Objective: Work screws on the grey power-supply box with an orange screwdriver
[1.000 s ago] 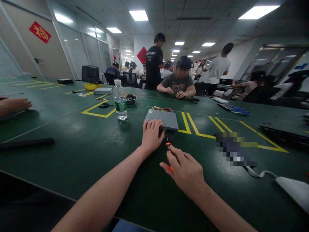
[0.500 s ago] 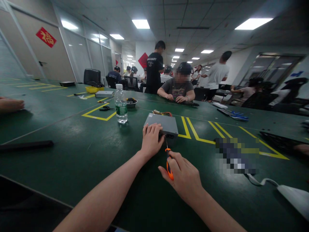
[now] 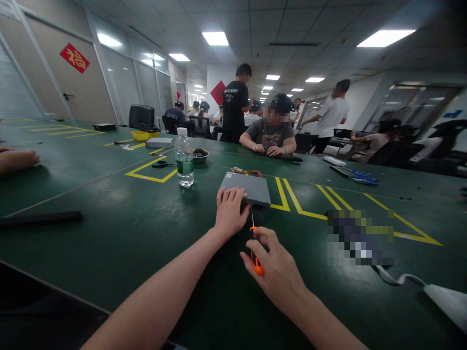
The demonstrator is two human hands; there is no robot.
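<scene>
A flat grey metal box (image 3: 248, 188) with coloured wires at its far end lies on the green table (image 3: 109, 209). My left hand (image 3: 229, 211) rests on the box's near left corner, fingers curled over its edge. My right hand (image 3: 275, 265) grips an orange-handled screwdriver (image 3: 255, 250), its thin shaft pointing up at the box's near face.
A water bottle (image 3: 184, 157) stands left of the box, a small dark bowl (image 3: 200, 155) behind it. Yellow tape lines mark the table. A white cable and device (image 3: 443, 296) lie at right. Another person's hand (image 3: 18, 159) rests at far left; a seated person faces me across the table.
The view has shifted slightly. My right hand turned the screwdriver a little, showing more of its orange handle. My left hand stays on the box.
</scene>
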